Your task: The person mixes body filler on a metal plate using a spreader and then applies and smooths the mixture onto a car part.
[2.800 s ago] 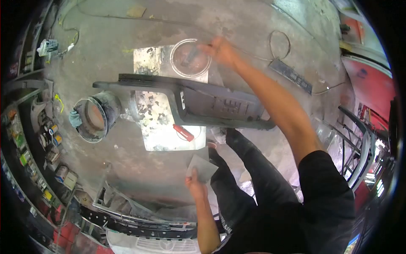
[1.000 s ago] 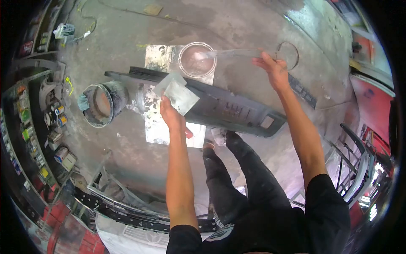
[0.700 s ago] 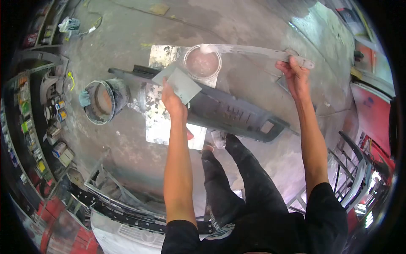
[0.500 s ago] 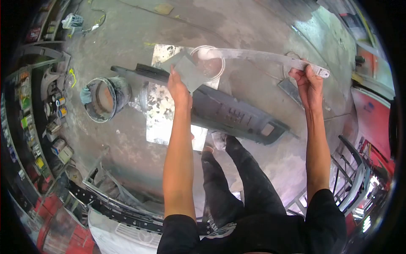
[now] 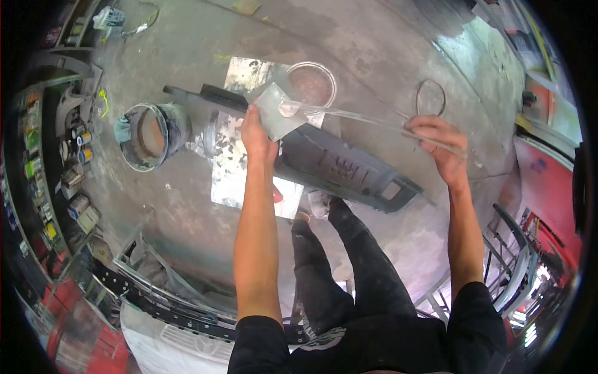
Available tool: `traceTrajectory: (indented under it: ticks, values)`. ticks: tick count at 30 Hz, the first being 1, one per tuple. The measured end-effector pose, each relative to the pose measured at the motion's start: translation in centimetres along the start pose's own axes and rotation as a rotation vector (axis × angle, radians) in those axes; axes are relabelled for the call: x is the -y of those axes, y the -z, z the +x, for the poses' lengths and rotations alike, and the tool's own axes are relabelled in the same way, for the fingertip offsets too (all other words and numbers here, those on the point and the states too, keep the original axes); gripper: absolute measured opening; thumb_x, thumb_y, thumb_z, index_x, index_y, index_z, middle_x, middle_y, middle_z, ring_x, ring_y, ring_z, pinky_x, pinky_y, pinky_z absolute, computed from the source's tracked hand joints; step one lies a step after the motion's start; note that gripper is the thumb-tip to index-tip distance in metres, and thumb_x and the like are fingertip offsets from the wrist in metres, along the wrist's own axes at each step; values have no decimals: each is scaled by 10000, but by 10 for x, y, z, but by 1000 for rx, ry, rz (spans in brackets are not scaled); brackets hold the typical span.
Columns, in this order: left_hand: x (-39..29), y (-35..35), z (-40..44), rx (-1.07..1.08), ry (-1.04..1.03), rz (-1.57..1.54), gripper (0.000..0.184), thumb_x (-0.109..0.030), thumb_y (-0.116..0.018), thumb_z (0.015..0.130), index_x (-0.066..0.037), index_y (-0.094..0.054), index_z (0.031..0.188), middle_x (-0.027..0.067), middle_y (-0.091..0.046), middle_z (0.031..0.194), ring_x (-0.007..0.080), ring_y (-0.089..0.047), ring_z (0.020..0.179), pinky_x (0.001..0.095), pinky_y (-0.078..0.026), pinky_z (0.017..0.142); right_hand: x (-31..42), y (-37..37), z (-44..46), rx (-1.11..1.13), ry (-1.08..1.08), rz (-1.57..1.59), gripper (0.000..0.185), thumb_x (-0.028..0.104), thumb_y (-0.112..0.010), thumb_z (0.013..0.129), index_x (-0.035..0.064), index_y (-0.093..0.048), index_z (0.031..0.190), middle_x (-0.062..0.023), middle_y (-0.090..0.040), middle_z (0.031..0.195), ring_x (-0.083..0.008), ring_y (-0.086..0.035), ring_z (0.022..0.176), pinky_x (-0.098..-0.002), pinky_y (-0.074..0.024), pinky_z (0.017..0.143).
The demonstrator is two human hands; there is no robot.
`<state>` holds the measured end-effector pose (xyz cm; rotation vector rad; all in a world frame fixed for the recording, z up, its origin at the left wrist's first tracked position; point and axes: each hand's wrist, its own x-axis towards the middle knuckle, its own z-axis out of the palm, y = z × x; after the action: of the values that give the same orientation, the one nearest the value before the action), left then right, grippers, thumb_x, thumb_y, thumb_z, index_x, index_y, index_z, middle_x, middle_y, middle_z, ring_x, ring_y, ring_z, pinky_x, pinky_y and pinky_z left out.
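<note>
In my left hand (image 5: 254,136) is a flat, greyish square mixing plate (image 5: 270,121), its near edge gripped by closed fingers. My right hand (image 5: 441,144) is closed around one end of a long, thin metal strip (image 5: 361,117), now seen almost edge-on. Its far end lies over the plate, at a pale pinkish blob of paste (image 5: 289,109). Just beyond the plate stands an open round tin (image 5: 334,87) of pinkish paste. Below both hands lies a long dark grey bumper-like panel (image 5: 355,168), resting across a paint-spattered board (image 5: 240,190).
A dirty bucket (image 5: 179,128) with a bluish cloth on its rim stands at left. A wire ring (image 5: 443,93) lies on the floor beyond my right hand. Shelves (image 5: 40,134) of cans line the left side; metal racks (image 5: 140,265) and car parts stand nearby.
My right hand has lowered and turned the metal strip edge-on. Its pasted tip has moved from over the tin onto the plate. The left hand has moved slightly nearer, tilting the plate.
</note>
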<state>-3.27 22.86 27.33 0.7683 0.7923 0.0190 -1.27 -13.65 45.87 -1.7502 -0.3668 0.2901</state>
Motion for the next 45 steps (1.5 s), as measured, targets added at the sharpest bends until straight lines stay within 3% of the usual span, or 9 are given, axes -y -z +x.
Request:
traceTrajectory:
  ticks: [4,6,11,14,26,35,38,40,45]
  values:
    - [-3,7,-2,-27,38,-70,479,-303,-446,1173,46,-525,1491,201,-606,1454,351,-630,1317,511,-530,1131,26,-12,1,150,151,-257,260,105,-782,867,17,-821,1109,-217,-771,1108,-326,-752,1003,-367,-595,826]
    - [-7,5,-5,-110,117,-143,447,-288,-458,1170,42,-545,1460,202,-614,1440,355,-640,1298,518,-544,1113,41,-17,3,177,192,-304,238,99,-769,882,14,-821,1099,-215,-772,1106,-326,-754,987,-369,-598,812]
    - [-13,8,-6,-142,139,-232,436,-288,-466,1170,38,-559,1445,190,-635,1410,330,-658,1266,489,-563,1077,62,-24,9,191,271,-321,215,101,-746,902,1,-818,1078,-224,-770,1095,-334,-753,967,-380,-602,768]
    - [-15,11,-14,-142,144,-254,428,-289,-479,1168,35,-574,1431,170,-651,1386,306,-672,1237,458,-576,1047,74,-29,12,195,304,-332,266,-13,-788,818,0,-814,1082,-212,-766,1084,-335,-759,940,-381,-615,788]
    - [-12,28,-22,-132,149,-337,423,-300,-487,1168,23,-587,1423,147,-668,1376,289,-654,1262,447,-531,1109,98,-39,4,189,253,-331,235,44,-796,853,0,-817,1084,-216,-771,1073,-333,-749,964,-404,-604,824]
    - [-19,18,-34,-110,150,-370,440,-335,-486,1167,6,-602,1420,128,-676,1382,274,-651,1267,440,-511,1125,99,-38,-3,109,202,-325,258,195,-803,923,-1,-809,1091,-238,-768,1069,-317,-738,958,-394,-587,818]
    - [-19,23,-34,-106,154,-382,441,-340,-492,1165,0,-603,1422,124,-678,1380,275,-651,1266,445,-504,1134,98,-29,-8,84,253,-320,297,239,-777,974,9,-792,1161,-241,-757,1073,-342,-742,969,-412,-593,823]
    - [-14,25,-32,-92,153,-377,441,-340,-492,1165,-2,-600,1428,125,-677,1380,279,-649,1271,449,-500,1139,92,-26,-11,37,256,7,311,239,-744,1016,33,-770,1248,-260,-728,1126,-377,-741,985,-454,-612,839]
    - [-12,19,-30,-62,121,-383,485,-328,-440,1180,0,-527,1526,146,-612,1487,298,-594,1359,460,-468,1178,85,-19,-21,-69,204,178,313,228,-713,1045,57,-753,1304,-285,-687,1199,-394,-735,993,-507,-639,848]
